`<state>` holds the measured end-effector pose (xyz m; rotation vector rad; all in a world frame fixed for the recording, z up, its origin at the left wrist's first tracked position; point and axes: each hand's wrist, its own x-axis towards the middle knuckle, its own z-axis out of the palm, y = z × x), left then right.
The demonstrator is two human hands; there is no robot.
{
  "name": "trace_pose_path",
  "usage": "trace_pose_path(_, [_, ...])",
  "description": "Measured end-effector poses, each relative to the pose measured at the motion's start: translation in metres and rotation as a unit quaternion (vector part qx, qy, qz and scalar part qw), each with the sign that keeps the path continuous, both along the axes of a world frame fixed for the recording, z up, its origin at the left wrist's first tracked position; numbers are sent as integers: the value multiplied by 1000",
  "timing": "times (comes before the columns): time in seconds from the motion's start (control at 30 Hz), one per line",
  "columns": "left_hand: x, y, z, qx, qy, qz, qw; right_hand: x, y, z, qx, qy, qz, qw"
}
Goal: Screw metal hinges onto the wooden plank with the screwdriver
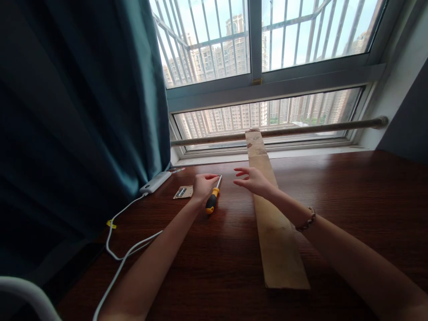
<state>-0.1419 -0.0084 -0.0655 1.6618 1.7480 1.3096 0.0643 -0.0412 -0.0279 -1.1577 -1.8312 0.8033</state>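
A screwdriver (212, 200) with a black and yellow handle points away from me, its metal shaft angled slightly right. Thumb and fingers of my left hand (202, 185) are pinched together beside the shaft's tip. Whatever is in that pinch is too small to make out, and I cannot tell if the fingers touch the tip. My right hand (253, 181) is raised over a long board-like strip (281, 249), with fingers apart and nothing in them. Left of my left hand lies a small piece of cardboard (183, 192) with several small dark items on it.
A white power strip (156, 182) sits by the blue curtain (143, 111), its white cable (115, 254) looping over the brown table (214, 276). The strip's far end rests near a horizontal rail (307, 129) below the barred window. A white curved tube shows at lower left.
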Motion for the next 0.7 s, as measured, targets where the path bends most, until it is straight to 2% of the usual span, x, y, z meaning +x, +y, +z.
trace_pose_path(0.07, [-24, 11, -10, -7, 189, 95, 977, 1, -4, 5, 20, -13, -4, 1000])
trace_pose_path(0.13, [-42, 16, -20, -26, 251, 136, 958, 2, -8, 9, 32, -21, 4, 999])
trace_pose_path(0.23, [-52, 17, -34, -47, 306, 149, 939, 2, -12, 13, 39, -32, 13, 999])
trace_pose_path(0.33, [-49, 16, -41, -50, 369, 148, 916, 2, -14, 14, 44, -34, 14, 998])
trace_pose_path(0.5, [-47, 15, -42, -37, 447, 153, 881, 4, -13, 15, 42, -34, 8, 998])
trace_pose_path(0.7, [-49, 13, -44, -26, 487, 151, 860, 6, -12, 14, 43, -36, 9, 998])
